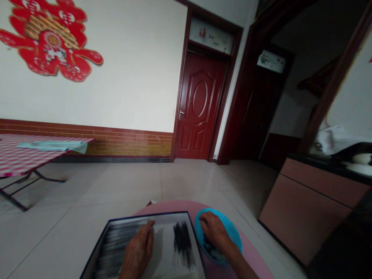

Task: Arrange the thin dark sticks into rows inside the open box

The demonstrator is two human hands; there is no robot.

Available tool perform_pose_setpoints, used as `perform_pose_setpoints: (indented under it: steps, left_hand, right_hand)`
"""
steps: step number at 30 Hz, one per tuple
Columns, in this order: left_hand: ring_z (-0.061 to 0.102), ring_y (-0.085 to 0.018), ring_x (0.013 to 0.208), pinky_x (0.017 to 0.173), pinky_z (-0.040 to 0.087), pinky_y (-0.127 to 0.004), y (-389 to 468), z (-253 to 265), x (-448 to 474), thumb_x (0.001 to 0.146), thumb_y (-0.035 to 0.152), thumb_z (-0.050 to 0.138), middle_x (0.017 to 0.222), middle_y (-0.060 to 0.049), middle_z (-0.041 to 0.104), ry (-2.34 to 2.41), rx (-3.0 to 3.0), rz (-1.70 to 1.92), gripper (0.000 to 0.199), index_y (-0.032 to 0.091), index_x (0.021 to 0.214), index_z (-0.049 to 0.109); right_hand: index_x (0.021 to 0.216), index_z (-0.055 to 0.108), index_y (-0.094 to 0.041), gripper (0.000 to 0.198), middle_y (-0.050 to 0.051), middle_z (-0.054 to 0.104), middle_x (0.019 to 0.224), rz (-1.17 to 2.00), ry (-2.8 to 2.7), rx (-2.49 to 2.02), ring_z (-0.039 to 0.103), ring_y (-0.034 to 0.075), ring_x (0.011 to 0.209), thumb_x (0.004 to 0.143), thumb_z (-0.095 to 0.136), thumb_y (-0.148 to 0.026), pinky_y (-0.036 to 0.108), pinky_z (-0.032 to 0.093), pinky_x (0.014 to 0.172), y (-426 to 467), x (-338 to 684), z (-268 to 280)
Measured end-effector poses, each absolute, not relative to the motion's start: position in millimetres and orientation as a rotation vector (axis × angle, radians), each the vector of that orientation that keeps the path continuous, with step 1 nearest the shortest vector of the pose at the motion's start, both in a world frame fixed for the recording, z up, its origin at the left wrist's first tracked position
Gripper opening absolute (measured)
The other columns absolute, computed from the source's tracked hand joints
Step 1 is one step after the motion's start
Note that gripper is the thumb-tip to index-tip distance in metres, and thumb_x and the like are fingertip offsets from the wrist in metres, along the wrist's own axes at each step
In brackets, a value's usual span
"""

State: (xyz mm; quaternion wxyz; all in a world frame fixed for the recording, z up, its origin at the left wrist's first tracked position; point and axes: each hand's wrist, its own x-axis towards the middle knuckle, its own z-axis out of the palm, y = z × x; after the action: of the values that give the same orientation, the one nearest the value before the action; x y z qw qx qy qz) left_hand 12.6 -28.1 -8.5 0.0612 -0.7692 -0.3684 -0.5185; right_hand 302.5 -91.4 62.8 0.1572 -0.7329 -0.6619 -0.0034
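Observation:
My left hand is over a shallow white box with a dark rim. Its thumb and fingers are drawn together near the tips, and whatever they may hold is too small to make out. Beneath and left of it lies a blurred row of thin dark sticks. A smaller bunch of thin black sticks lies at the box's right side. My right hand reaches into a round blue bowl, fingers curled inward. Small dark pieces lie in the bowl below that hand; its fingertips' contents are hidden.
Box and bowl stand on a round pink table. At the left is a folding table with a checked cloth and a pale green cloth. A brown cabinet stands at the right. Beyond the tiled floor is a red door.

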Motion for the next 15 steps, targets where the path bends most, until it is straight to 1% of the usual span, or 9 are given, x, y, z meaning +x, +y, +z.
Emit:
perform_pose_setpoints:
  steps: [2,6,10,13,15]
  left_hand:
    - [0.072,-0.019,0.082,0.072,0.060,-0.028,-29,-7,13,0.099,0.038,0.035,0.095,-0.006,0.074,-1.112,-2.313,-1.585,0.034,0.021,0.111,0.061]
    - [0.072,-0.018,0.081,0.070,0.059,-0.027,-30,-5,14,0.099,0.038,0.034,0.094,-0.006,0.074,-1.107,-2.320,-1.581,0.033,0.021,0.111,0.060]
    - [0.072,-0.018,0.079,0.069,0.059,-0.025,-30,-6,12,0.100,0.038,0.034,0.093,-0.006,0.074,-1.073,-2.324,-1.580,0.033,0.020,0.111,0.060]
    - [0.072,-0.018,0.081,0.070,0.059,-0.027,-29,-8,11,0.100,0.038,0.034,0.094,-0.006,0.074,-1.083,-2.324,-1.563,0.033,0.021,0.111,0.059]
    - [0.072,-0.018,0.082,0.072,0.060,-0.028,-29,-11,11,0.100,0.039,0.033,0.095,-0.006,0.074,-1.097,-2.329,-1.552,0.034,0.021,0.112,0.059]
  right_hand:
    - [0.093,0.069,-0.017,0.028,0.008,0.069,0.094,-0.029,-1.853,-2.179,0.063,0.018,0.091,0.084,0.043,-0.013,0.026,0.042,0.085,-98,338,63]
    - [0.089,0.071,-0.016,0.028,0.010,0.070,0.091,-0.043,-1.829,-2.274,0.064,0.022,0.089,0.079,0.046,-0.010,0.030,0.043,0.084,-111,385,54]
    - [0.084,0.071,-0.018,0.029,0.007,0.071,0.088,-0.037,-1.868,-2.273,0.063,0.022,0.089,0.075,0.046,-0.007,0.030,0.043,0.082,-115,396,39]
    - [0.082,0.070,-0.020,0.028,0.006,0.071,0.087,-0.042,-1.876,-2.257,0.063,0.021,0.089,0.072,0.049,-0.005,0.029,0.043,0.080,-112,395,29]
    - [0.081,0.069,-0.020,0.025,0.006,0.071,0.087,-0.063,-1.862,-2.249,0.063,0.021,0.088,0.072,0.050,-0.006,0.028,0.043,0.079,-108,393,24]
